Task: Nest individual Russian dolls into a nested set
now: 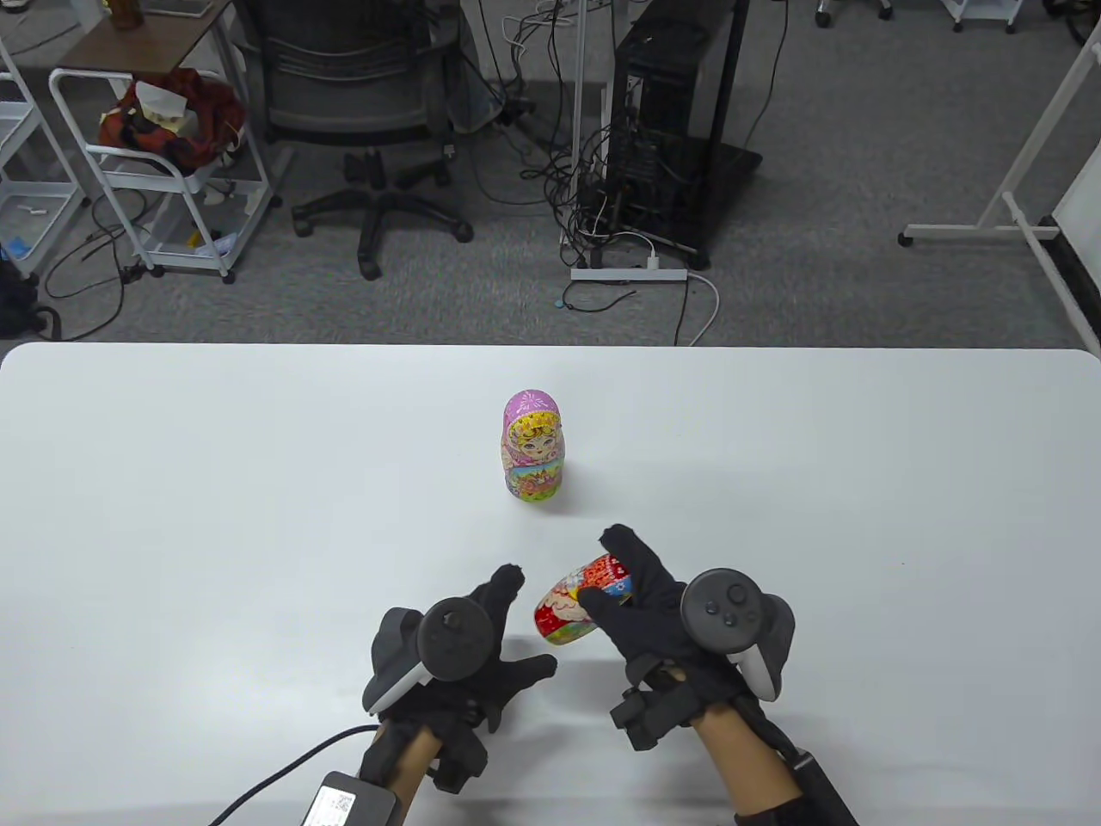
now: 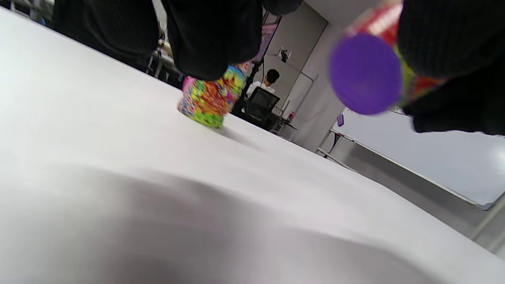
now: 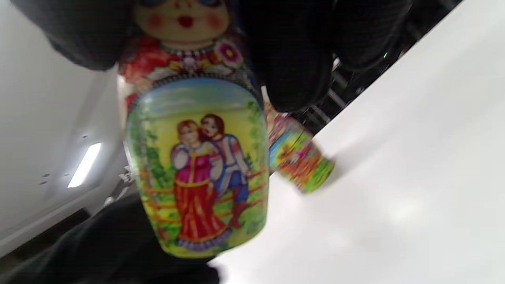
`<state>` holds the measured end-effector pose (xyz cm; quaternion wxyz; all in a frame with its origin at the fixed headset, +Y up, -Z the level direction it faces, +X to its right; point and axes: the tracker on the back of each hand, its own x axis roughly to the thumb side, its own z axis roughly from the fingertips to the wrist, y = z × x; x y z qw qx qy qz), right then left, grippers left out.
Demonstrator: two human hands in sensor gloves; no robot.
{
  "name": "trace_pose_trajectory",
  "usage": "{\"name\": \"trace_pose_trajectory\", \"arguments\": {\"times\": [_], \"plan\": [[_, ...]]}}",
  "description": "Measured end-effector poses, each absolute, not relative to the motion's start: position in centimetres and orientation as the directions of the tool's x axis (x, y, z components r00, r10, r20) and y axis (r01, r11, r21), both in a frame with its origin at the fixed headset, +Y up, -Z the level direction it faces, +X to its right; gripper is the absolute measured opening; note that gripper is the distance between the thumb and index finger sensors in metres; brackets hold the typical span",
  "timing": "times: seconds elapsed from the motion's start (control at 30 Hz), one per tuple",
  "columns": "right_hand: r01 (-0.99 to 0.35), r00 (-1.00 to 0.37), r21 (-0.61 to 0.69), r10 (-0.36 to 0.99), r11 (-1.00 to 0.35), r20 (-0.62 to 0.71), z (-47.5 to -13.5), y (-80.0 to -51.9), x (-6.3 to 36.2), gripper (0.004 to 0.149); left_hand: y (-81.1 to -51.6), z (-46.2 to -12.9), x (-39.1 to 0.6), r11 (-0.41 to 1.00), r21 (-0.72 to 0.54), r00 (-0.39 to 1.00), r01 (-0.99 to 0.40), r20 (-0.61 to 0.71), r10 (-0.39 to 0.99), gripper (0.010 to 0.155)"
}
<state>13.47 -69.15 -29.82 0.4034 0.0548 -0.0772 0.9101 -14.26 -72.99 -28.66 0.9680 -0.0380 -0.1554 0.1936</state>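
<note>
Red doll: the red doll (image 1: 575, 607) is held off the table, tilted, its head toward the far right and its purple base toward the left hand; its belly shows a painted couple in a green landscape in the right wrist view.
Right hand: the right hand (image 1: 667, 602) grips the red doll around its upper half, thumb on the near side and the other fingers (image 1: 621, 544) curled over the far side.
Left hand: the left hand (image 1: 469, 650) is just beside the red doll's base without touching it; its fingers are spread and straight, holding nothing, the thumb (image 1: 535, 669) pointing right under the doll.
Pink doll: the pink doll (image 1: 533, 446) stands upright and closed near the middle of the table, farther away than both hands and well apart from them, face toward the person.
Table: the white table (image 1: 215, 516) carries the pink doll; the hands cast soft shadows on it.
Gear: a tracker sits on the back of each hand, and a black cable (image 1: 284, 770) runs from the left wrist to the near edge.
Beyond the table: grey carpet with an office chair (image 1: 361, 112), a white wire cart (image 1: 163, 163), a black computer tower (image 1: 662, 112) and tangled cables.
</note>
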Motion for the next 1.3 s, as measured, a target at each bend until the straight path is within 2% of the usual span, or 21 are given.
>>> {"name": "trace_pose_trajectory", "arguments": {"times": [0.13, 0.17, 0.27, 0.33, 0.5, 0.63, 0.83, 0.9, 1.0, 1.03, 1.13, 1.2, 1.3], "plan": [[-0.542, -0.832, -0.205, 0.555, -0.815, -0.004, -30.5, -69.3, 16.6, 0.071, -73.7, -29.1, -15.5, 0.971, -0.074, 0.937, -0.226, 0.255, 0.238, 0.102], [-0.47, -0.865, -0.212, 0.495, -0.857, -0.083, -30.8, -69.5, 17.7, 0.07, -73.8, -29.2, -15.7, 0.98, -0.067, 0.951, -0.185, 0.239, 0.196, 0.102], [-0.352, -0.894, -0.234, 0.399, -0.906, -0.202, -31.1, -70.0, 19.5, 0.07, -73.8, -29.3, -16.0, 0.994, -0.026, 0.971, -0.106, 0.211, 0.109, 0.103], [-0.226, -0.905, -0.219, 0.288, -0.949, -0.314, -31.3, -70.5, 20.9, 0.07, -73.6, -29.3, -16.2, 0.998, 0.003, 0.979, -0.068, 0.191, 0.066, 0.103], [-0.168, -0.879, -0.19, 0.235, -0.967, -0.415, -31.7, -71.9, 22.9, 0.069, -73.6, -29.3, -16.2, 0.996, -0.008, 0.98, -0.088, 0.177, 0.088, 0.102], [-0.168, -0.865, -0.184, 0.234, -0.968, -0.443, -31.8, -72.8, 23.5, 0.07, -73.6, -29.3, -16.2, 0.996, -0.016, 0.98, -0.088, 0.177, 0.089, 0.102], [-0.185, -0.863, -0.162, 0.239, -0.969, -0.446, -31.7, -72.7, 23.5, 0.071, -73.4, -29.3, -16.6, 0.994, -0.002, 0.981, -0.106, 0.163, 0.105, 0.102], [-0.17, -0.88, -0.134, 0.212, -0.976, -0.426, -31.7, -72.5, 23.1, 0.077, -73.4, -29.3, -16.6, 0.993, 0.002, 0.981, -0.114, 0.157, 0.113, 0.102], [-0.147, -0.91, -0.201, 0.212, -0.968, -0.357, -31.5, -71.0, 21.2, 0.079, -73.4, -29.3, -16.7, 0.993, -0.009, 0.982, -0.12, 0.143, 0.12, 0.101], [-0.115, -0.933, -0.283, 0.201, -0.952, -0.299, -31.2, -70.0, 19.4, 0.077, -73.5, -29.4, -16.8, 0.992, -0.029, 0.984, -0.125, 0.122, 0.128, 0.1], [-0.019, -0.984, -0.34, 0.079, -0.94, -0.162, -31.3, -69.0, 15.1, 0.075, -74.1, -29.7, -17.0, 0.985, -0.115, 0.986, -0.129, 0.089, 0.14, 0.101], [-0.08, -0.993, -0.315, 0.104, -0.946, -0.06, -32.4, -69.1, 11.8, 0.075, -74.3, -29.9, -17.2, 0.985, -0.114, 0.987, -0.127, 0.087, 0.138, 0.101], [-0.084, -0.994, -0.238, 0.099, -0.968, -0.053, -35.3, -68.7, 7.7, 0.077, -74.1, -29.9, -17.2, 0.988, -0.105, 0.988, -0.115, 0.09, 0.125, 0.101]]}}
